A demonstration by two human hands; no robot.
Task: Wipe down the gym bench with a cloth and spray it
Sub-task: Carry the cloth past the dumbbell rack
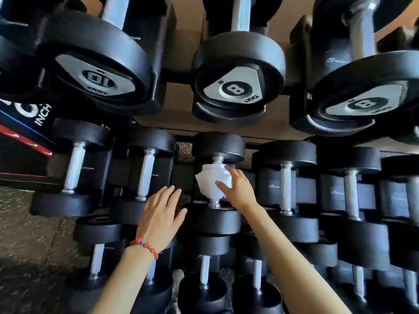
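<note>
Here the white cloth (pixel 212 182) is wrapped around the handle of a middle-row dumbbell (pixel 217 177) on the rack. The right hand (pixel 238 189) touches it with fingers spread. The left hand (pixel 158 214), open and empty, hovers just beside.

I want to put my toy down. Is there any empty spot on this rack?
Hardly. The dumbbell rows sit nearly side by side. The only bare patch is the speckled gap left of the dumbbell with the white cloth; the right hand reaches there. The speckled floor left of the rack is open.
</note>
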